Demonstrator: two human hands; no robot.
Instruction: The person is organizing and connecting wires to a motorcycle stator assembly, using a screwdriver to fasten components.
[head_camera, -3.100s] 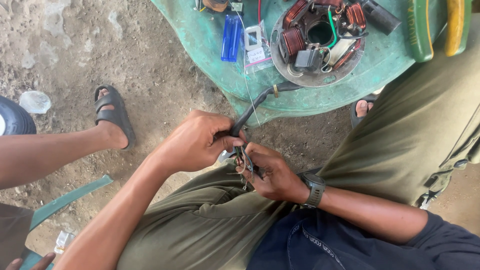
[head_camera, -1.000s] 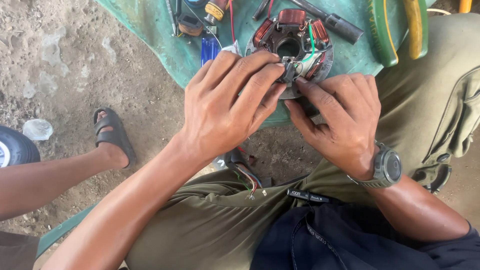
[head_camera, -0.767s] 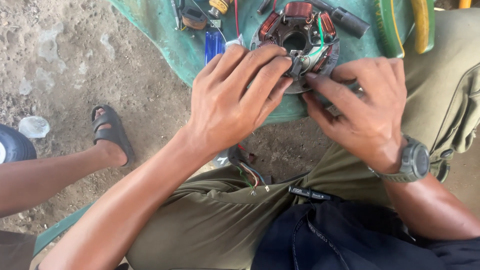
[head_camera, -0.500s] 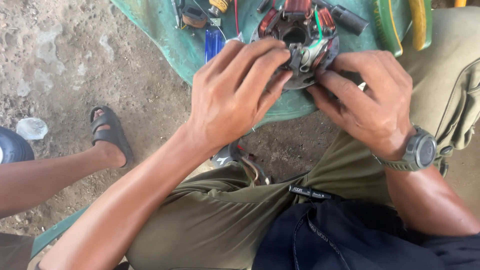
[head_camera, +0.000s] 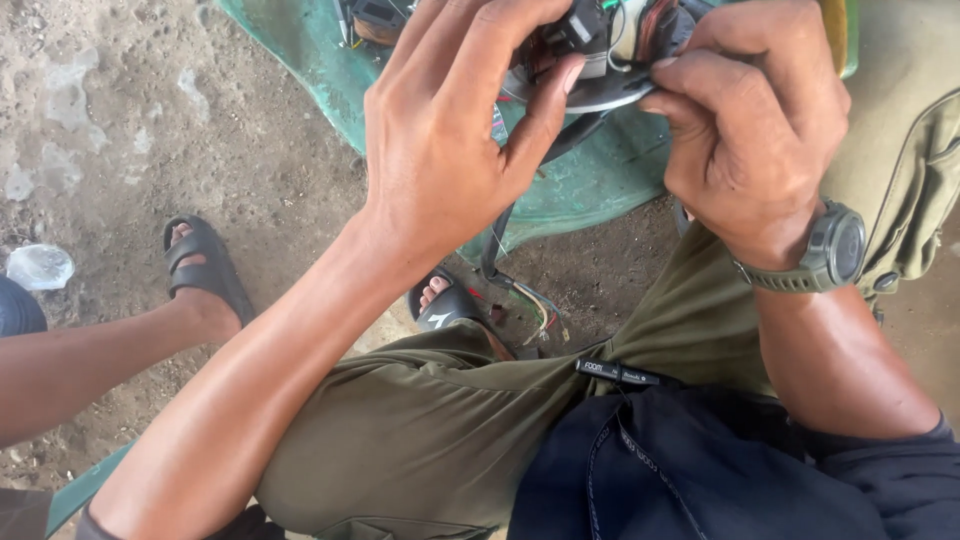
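My left hand (head_camera: 455, 140) grips the near left rim of a round metal stator plate with copper coils (head_camera: 605, 60), fingers curled over its top. Opposite it, my right hand (head_camera: 755, 130), with a dark watch (head_camera: 835, 250) on the wrist, pinches the plate's right edge. The plate is lifted just above a green plastic stool (head_camera: 590, 185). A black cable with bare coloured wire ends (head_camera: 520, 280) hangs from the plate down toward my lap. Most of the plate is hidden by my fingers and the top frame edge.
Another person's leg and sandalled foot (head_camera: 205, 275) lie at the left on the dirt ground. My own sandalled foot (head_camera: 445, 300) shows under the stool. A clear plastic cup (head_camera: 40, 265) sits at the far left. Small tools (head_camera: 370, 15) rest on the stool's top left.
Both hands went from working on wires in my lap to the stator plate on the stool. The plate has since been lifted and drawn nearer, and the view has closed in.
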